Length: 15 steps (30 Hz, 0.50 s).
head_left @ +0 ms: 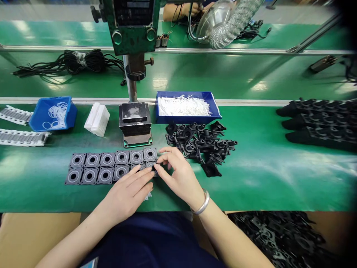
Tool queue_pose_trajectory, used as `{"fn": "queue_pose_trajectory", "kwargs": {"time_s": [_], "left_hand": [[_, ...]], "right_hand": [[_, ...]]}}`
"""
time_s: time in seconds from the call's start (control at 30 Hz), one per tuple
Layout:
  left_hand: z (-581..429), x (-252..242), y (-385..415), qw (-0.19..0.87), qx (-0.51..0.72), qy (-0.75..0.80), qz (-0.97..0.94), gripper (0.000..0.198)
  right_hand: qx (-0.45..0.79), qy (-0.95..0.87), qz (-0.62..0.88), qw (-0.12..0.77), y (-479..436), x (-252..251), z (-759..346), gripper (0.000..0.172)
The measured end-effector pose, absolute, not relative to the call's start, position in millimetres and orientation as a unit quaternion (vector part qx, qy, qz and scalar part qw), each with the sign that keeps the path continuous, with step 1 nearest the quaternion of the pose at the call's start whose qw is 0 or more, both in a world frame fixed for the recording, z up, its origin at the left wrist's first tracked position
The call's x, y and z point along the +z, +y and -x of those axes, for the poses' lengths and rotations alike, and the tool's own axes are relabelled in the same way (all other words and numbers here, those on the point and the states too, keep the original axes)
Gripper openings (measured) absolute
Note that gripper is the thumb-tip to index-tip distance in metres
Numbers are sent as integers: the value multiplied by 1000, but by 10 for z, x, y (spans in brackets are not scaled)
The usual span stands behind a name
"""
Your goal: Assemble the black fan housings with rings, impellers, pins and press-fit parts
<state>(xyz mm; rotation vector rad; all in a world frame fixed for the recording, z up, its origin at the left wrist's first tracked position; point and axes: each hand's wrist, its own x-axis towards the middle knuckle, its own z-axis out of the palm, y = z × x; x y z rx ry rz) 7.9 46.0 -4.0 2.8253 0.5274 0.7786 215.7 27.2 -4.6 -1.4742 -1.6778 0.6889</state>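
Two rows of black square flanges [106,175] with round holes and pale rings lie close together on the green bench. My left hand [129,191] lies flat over the front row's right part, its fingers stretched together and hiding some pieces. At the right end of the rows, my right hand [177,169] has thumb and fingertips closed about the edge of the last flange [152,163], which is partly covered. Small white strips [148,196] peek out beside my left hand. Just beyond my right hand is a loose heap of black flanged plastic parts [198,143].
A press [135,123] stands behind the rows. Around it are a blue bin of white rings [52,115], a white block [97,119] and a blue tray of white strips [184,106]. Stacked black parts [320,124] lie right. A co-worker's hands [189,9] show across the bench.
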Motion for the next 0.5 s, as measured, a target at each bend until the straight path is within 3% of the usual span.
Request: {"fn": "queue_pose_trajectory", "kwargs": {"time_s": [0.17, 0.5], "left_hand": [[-82, -33, 478, 64, 247, 169, -952, 25], [-94, -20, 467, 24, 215, 167, -962, 23]], "right_hand": [[383, -564, 582, 443, 302, -178, -2096, 18], [441, -469, 588, 490, 390, -257, -2104, 24]]}}
